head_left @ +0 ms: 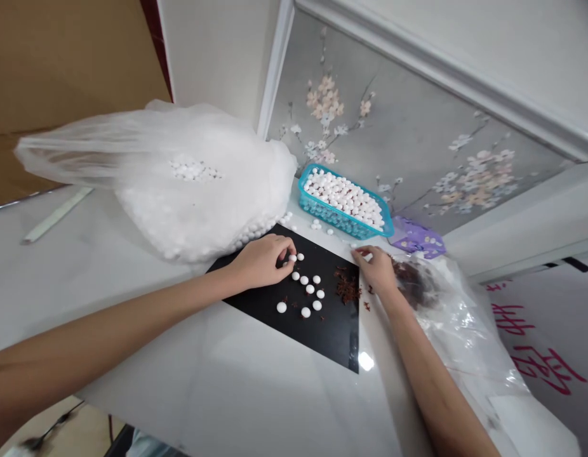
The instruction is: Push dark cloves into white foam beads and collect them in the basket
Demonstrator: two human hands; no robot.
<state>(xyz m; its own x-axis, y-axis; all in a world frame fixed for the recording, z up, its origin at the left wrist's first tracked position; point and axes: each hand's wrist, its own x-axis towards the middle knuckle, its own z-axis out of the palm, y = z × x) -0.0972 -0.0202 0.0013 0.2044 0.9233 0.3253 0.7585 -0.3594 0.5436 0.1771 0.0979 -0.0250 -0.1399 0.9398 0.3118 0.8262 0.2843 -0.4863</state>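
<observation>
My left hand [263, 261] rests on the near edge of a black mat [322, 324], its fingers curled and pinching a small white bead [292, 258]. Several more white beads [309, 289] lie loose on the mat just right of it. My right hand [377, 270] reaches onto the mat's far right corner, fingers bent, its tips at a small dark red piece beside a pile of dark red bits [347, 290]. What the right fingers hold is too small to make out.
A big clear plastic bag of white beads [189, 184] sits behind my left hand. A blue basket [344, 219] filled with white beads stands behind the mat. A clear bag with dark red material [418, 285] and a purple packet [415, 238] lie to the right on the white table [218, 381].
</observation>
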